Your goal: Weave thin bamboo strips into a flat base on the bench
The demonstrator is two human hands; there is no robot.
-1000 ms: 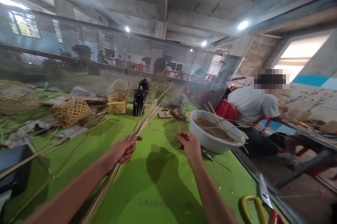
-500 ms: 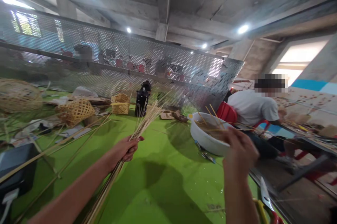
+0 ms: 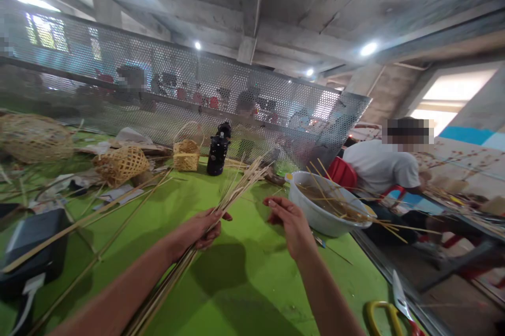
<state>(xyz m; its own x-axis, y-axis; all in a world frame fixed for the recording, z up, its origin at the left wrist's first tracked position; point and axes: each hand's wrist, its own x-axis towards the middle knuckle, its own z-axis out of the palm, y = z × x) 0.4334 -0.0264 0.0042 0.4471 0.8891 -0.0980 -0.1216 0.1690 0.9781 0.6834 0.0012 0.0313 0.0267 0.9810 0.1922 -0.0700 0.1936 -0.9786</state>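
My left hand (image 3: 201,230) is closed round a bundle of thin bamboo strips (image 3: 240,186) that fans out up and to the right above the green table (image 3: 244,283). My right hand (image 3: 290,223) hovers just right of the bundle, fingers partly curled and apart, holding nothing that I can see. A white basin (image 3: 315,215) with wet strips lying in and across it stands right of my right hand.
Woven baskets (image 3: 122,163) and a small handled basket (image 3: 186,154) sit at the back left beside a black bottle (image 3: 218,151). Long bamboo slats (image 3: 79,223) lie on the left. Yellow-handled shears (image 3: 390,309) lie at the right edge. A seated person (image 3: 384,168) works beyond the basin.
My right hand went out toward the basin and has come back beside the bundle. My left hand keeps its hold on the strips, and the view has shifted a little.
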